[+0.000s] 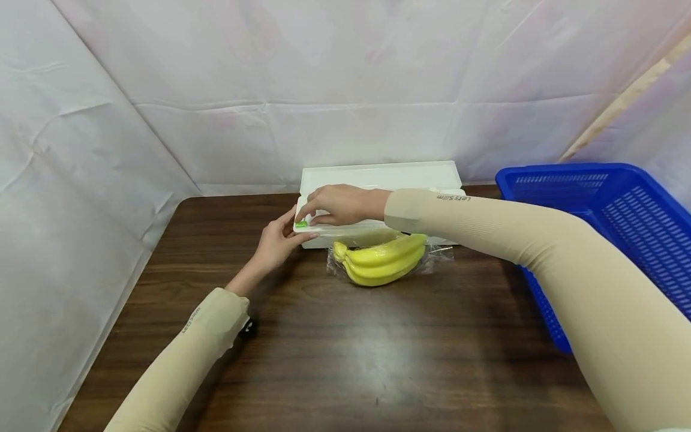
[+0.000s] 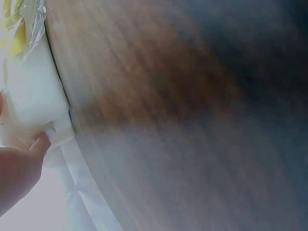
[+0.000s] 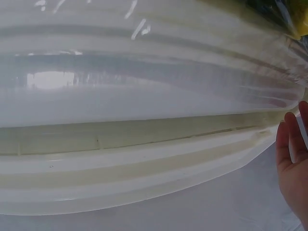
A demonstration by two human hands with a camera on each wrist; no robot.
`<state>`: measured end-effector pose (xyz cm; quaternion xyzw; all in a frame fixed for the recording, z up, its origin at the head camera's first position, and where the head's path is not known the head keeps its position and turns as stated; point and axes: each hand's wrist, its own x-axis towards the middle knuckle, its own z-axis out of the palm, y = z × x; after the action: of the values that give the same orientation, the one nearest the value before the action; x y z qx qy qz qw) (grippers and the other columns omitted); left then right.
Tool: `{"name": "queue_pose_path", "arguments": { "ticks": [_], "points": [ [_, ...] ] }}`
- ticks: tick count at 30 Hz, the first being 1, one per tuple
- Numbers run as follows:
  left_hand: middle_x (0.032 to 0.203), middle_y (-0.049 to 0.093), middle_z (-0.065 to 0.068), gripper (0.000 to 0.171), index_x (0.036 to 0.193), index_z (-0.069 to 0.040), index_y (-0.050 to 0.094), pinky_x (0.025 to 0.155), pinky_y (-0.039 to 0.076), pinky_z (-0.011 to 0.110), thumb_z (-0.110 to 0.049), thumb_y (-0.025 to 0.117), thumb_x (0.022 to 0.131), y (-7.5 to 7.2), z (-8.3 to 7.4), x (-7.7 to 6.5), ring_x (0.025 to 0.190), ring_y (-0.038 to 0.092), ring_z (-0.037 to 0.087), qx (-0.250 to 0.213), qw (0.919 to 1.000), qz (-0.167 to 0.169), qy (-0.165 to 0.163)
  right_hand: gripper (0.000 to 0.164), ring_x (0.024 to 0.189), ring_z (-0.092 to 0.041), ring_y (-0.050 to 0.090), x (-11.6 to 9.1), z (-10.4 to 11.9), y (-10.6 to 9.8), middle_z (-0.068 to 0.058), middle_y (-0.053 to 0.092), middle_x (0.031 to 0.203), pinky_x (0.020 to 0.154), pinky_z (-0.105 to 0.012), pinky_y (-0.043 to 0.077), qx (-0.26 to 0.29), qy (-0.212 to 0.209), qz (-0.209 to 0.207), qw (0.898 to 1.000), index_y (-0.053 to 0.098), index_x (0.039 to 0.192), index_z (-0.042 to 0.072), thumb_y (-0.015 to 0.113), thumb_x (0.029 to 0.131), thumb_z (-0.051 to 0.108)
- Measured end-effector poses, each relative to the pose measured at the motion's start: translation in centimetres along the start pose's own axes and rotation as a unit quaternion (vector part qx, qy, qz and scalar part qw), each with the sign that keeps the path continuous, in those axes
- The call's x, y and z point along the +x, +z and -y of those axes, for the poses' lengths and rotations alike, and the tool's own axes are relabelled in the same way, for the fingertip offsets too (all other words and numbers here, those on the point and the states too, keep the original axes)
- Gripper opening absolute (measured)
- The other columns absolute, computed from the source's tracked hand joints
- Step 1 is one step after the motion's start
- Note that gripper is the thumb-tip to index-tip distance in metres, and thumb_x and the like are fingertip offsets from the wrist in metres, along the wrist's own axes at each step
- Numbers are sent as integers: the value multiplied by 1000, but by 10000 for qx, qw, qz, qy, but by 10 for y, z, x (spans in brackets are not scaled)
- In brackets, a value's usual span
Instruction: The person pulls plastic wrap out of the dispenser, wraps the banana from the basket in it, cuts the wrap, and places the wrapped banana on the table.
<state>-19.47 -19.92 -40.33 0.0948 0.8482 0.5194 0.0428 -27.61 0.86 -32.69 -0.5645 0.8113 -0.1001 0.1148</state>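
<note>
A long white cling film box (image 1: pixel 378 175) stands at the back of the table with its lid raised behind. My left hand (image 1: pixel 274 243) grips its left end, thumb at the front and fingers at the side; that thumb also shows on the white corner in the left wrist view. My right hand (image 1: pixel 340 204) reaches across the box and pinches a small green slide cutter (image 1: pixel 300 224) at the left end, its fingertips partly hiding it. Clear film (image 3: pixel 144 91) lies over the box. Bananas (image 1: pixel 380 261) in clear wrap lie against its front.
A blue plastic basket (image 1: pixel 550 171) stands at the right, beside and partly behind my right forearm. White sheeting (image 1: pixel 356 72) hangs behind the brown wooden table (image 1: pixel 351 360). A small black object (image 1: pixel 248 327) shows at my left cuff.
</note>
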Motion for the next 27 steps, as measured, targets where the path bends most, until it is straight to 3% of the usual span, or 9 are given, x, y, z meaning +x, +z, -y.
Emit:
{"name": "queue_pose_path", "arguments": {
  "ticks": [6,12,15,18,20,23,25,27],
  "points": [
    [168,37,10,88,167,-10,25,102,56,33,-23,79,99,1,-1,-1,142,55,27,76,9999,23,-61,22,115,-19,67,0,-1,2,-4,72,122,100,-39,54,59,-71,-65,9999,72,128,21,63,109,19],
    [167,39,12,88,167,-8,24,103,56,42,-25,78,99,1,-4,-3,140,56,28,250,9997,41,-19,17,111,-20,68,0,-1,3,-5,73,117,98,-40,54,77,-128,-147,9998,71,123,19,62,109,17],
    [166,41,12,87,167,-7,26,100,57,35,-27,77,100,1,-4,-3,136,60,24,389,9992,10,0,15,112,-22,68,2,0,5,-5,73,116,100,-40,53,41,-188,-213,9996,70,121,17,61,109,16],
    [152,59,14,82,166,-8,33,84,56,23,-28,77,99,0,-3,-4,105,70,14,529,9986,-71,22,15,117,-24,66,6,2,7,-5,73,118,102,-40,52,-11,-244,-245,9994,69,121,16,60,109,15],
    [121,72,20,78,165,-10,37,70,48,20,-28,77,100,0,-3,-4,77,61,8,554,9984,-96,48,15,120,-25,65,8,3,8,-4,72,121,103,-40,52,-31,-239,-247,9994,69,122,16,60,109,15],
    [106,73,18,76,163,-11,40,65,45,20,-28,77,99,0,-4,-5,70,54,2,525,9985,-117,74,17,122,-25,64,9,4,7,-3,72,124,103,-40,52,-29,-183,-197,9996,70,123,18,61,109,15],
    [114,74,18,77,164,-11,39,66,47,19,-28,78,99,0,-4,-5,78,60,3,506,9986,-117,79,18,123,-24,63,10,5,6,-3,72,126,104,-40,51,-23,-147,-152,9998,71,124,19,61,109,16],
    [137,70,14,79,164,-11,38,69,49,19,-28,78,99,-1,-4,-5,89,66,8,506,9986,-114,100,19,124,-24,63,10,5,6,-3,71,127,106,-40,50,-10,-104,-119,9999,72,124,19,60,109,17]
  ]
}}
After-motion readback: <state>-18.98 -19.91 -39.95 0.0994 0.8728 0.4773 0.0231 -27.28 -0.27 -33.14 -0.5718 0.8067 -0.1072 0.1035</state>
